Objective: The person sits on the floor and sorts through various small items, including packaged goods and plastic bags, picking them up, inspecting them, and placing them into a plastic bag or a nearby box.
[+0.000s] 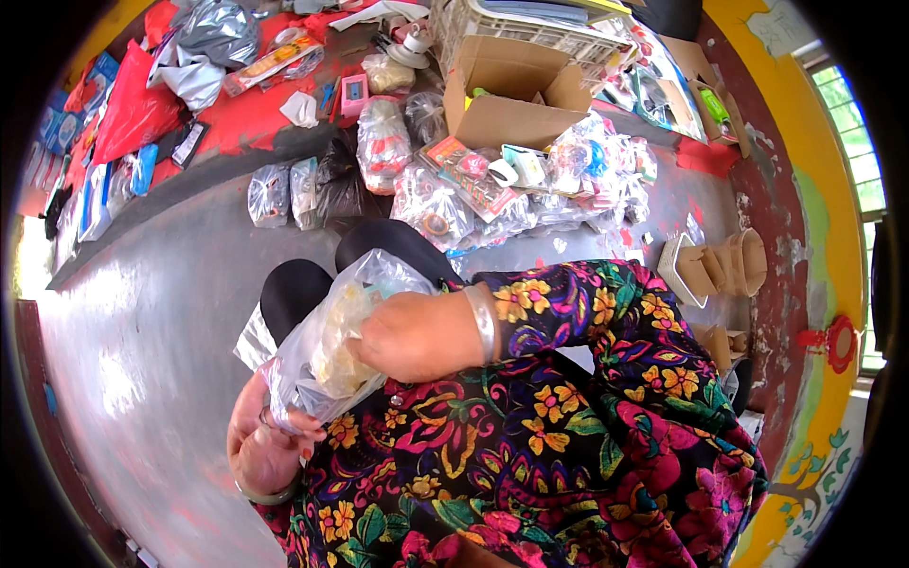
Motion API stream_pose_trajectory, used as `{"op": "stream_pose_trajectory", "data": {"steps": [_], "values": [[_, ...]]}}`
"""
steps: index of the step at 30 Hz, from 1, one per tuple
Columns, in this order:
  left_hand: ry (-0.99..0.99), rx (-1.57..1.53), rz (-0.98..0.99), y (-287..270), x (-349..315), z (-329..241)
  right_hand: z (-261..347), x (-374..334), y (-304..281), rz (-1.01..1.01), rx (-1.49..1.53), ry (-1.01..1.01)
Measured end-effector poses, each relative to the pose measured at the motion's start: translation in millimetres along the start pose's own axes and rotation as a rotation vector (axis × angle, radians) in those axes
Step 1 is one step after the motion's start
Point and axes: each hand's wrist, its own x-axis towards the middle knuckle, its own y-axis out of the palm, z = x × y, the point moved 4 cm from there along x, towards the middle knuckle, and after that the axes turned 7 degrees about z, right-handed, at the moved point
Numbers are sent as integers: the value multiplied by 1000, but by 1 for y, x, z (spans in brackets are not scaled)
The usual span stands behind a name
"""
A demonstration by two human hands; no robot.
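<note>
A clear plastic bag (322, 367) with pale yellowish contents is held up in front of my torso, above my lap. My left hand (270, 440) grips the bag's lower left side, its fingers curled on the film; a ring and a bangle show on it. From the right, my right hand (412, 333) reaches over to the bag, its back toward me and its fingers curled down against the yellowish contents. Its fingertips are hidden, so what it pinches cannot be made out. A wide silver bangle sits on that wrist.
Beyond my knees, filled clear bags (431, 204) lie heaped beside an open cardboard box (516, 95). A red plastic bag (140, 104) and silver packets (204, 57) rest on the raised ledge at back left. A white basket (680, 270) with cardboard stands by the right wall.
</note>
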Motion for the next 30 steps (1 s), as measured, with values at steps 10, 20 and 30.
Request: {"op": "stream_pose_trajectory", "data": {"steps": [10,20,30], "values": [[-206,92,-194,-3,4,0,-40,-88,-52,-512,70,261],[-83,101,-235,-13,3,5,-144,-192,9,-471,10,879],[1,136,-82,-25,20,13,-223,-214,-157,-755,-199,834]]}}
